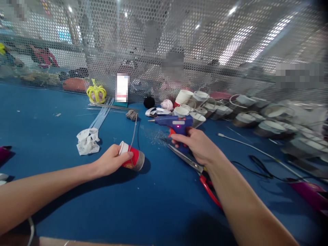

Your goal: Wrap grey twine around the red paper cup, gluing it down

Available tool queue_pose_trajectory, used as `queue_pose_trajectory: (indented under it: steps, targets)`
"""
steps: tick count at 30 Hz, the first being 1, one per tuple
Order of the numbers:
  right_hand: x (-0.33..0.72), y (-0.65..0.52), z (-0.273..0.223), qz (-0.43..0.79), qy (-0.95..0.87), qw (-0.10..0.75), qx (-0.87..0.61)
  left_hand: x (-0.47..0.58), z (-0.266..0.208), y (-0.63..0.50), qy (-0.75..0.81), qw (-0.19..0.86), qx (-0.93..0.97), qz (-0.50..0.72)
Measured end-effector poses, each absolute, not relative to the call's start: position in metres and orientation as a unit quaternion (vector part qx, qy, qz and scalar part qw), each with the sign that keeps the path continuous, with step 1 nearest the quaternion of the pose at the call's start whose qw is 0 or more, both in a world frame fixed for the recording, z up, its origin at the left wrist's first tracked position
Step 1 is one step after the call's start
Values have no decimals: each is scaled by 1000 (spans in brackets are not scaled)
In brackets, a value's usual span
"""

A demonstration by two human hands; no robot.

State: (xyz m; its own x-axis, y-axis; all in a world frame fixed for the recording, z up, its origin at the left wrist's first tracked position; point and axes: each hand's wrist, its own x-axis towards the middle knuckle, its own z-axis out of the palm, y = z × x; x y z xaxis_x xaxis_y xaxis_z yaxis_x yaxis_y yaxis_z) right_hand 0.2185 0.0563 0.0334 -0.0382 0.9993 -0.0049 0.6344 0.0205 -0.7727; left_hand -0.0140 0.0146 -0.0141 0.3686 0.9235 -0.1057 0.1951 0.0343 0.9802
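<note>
My left hand (112, 159) is closed around a red paper cup (133, 156) tipped on its side, its white rim to the left. Grey yarn wraps the cup's base end, and a strand (133, 135) runs from it up to a small ball of grey yarn (131, 115) on the table. In my right hand (197, 141) is a blue hot glue gun (175, 123) with an orange trigger and a lit red light, its nozzle pointing left. Beneath that hand lies a pair of scissors (205, 181) with red handles.
Crumpled white tissue (87, 140) and clear glue sticks (102, 114) lie left on the blue table. A phone (122, 88) leans against the perforated screen. Several yarn-wrapped cups (271, 128) crowd the right side, near a white cable (251, 147).
</note>
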Motion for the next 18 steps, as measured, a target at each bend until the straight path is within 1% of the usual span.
queue_pose_trajectory:
  steps: [2, 6, 14, 18]
  targets:
    - [214, 41, 41, 367, -660, 287, -589, -16, -13, 16, 468, 529, 627, 329]
    - [206, 20, 49, 381, -702, 241, -551, -17, -12, 18, 487, 503, 636, 323]
    - [204, 5, 49, 319, -730, 149, -585, -17, -14, 19, 486, 520, 622, 326]
    - [202, 1, 48, 282, -740, 145, -593, -17, -15, 20, 487, 527, 616, 326]
